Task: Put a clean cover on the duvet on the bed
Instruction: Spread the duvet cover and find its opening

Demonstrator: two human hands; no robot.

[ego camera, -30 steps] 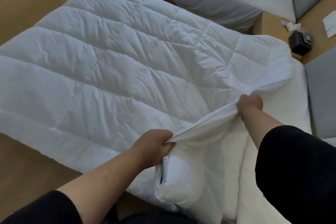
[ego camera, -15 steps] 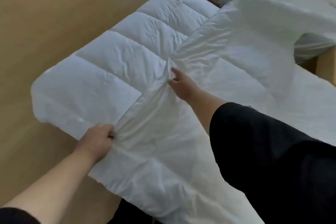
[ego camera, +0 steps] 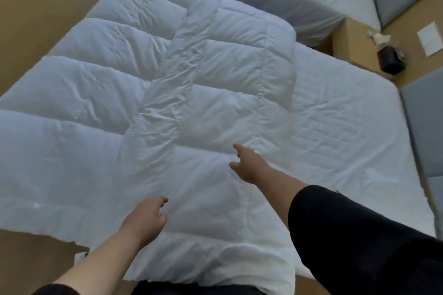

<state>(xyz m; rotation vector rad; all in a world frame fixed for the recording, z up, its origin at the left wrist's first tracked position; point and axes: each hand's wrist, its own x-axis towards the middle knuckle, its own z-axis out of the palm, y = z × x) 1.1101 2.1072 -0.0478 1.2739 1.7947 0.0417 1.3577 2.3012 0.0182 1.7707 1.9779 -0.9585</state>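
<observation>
A: Duvet (ego camera: 100, 93) where?
B: Spread flat, its right part folded back over itself on the mattress (ego camera: 347, 127).
A: Hands?
B: Left hand (ego camera: 146, 220) and right hand (ego camera: 249, 165) both released, fingers loose, above it.

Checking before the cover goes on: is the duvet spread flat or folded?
Folded: the duvet has its right part doubled back on top, its edge showing.

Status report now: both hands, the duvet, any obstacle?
Left hand open, right hand open, holding nothing. Duvet spread flat on bed. No obstacle seen.
</observation>
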